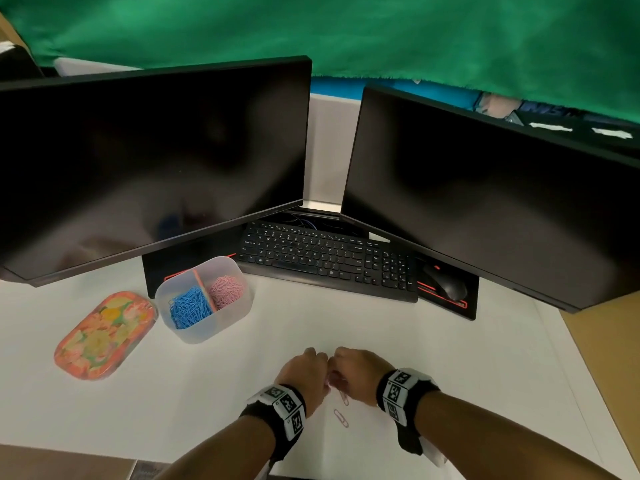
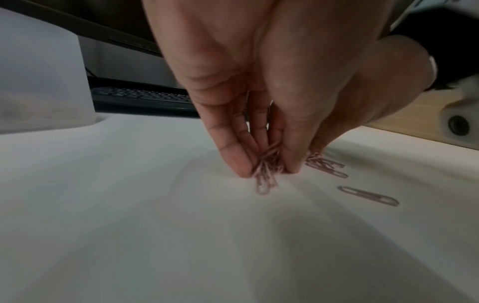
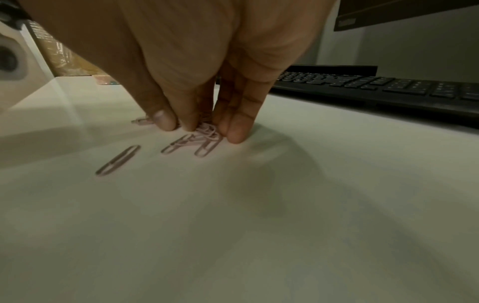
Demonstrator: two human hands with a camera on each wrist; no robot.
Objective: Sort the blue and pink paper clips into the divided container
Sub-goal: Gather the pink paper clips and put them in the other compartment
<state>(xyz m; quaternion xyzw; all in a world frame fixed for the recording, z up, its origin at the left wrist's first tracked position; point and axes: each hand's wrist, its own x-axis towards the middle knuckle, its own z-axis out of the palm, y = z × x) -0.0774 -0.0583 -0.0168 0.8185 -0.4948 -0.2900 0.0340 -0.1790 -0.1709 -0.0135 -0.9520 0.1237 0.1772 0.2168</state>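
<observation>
Both forearms enter from the bottom edge of the head view and converge at lower centre, each wrist wrapped in a black band with square-patterned markers. The left hand [image 1: 304, 370] and right hand [image 1: 356, 370] meet knuckle to knuckle, palms down, fingers pointing at the bench [image 1: 450, 358]. In the wrist views each hand's fingertips [image 2: 234, 162] are bunched together, seemingly pinching small pink paper clips [image 3: 204, 133], though motion blur softens the left grip.

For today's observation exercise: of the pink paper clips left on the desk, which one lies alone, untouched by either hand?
The single pink clip nearest the person, lying flat and apart; the other pink clips are bunched under the fingertips of the left hand and right hand.
</observation>
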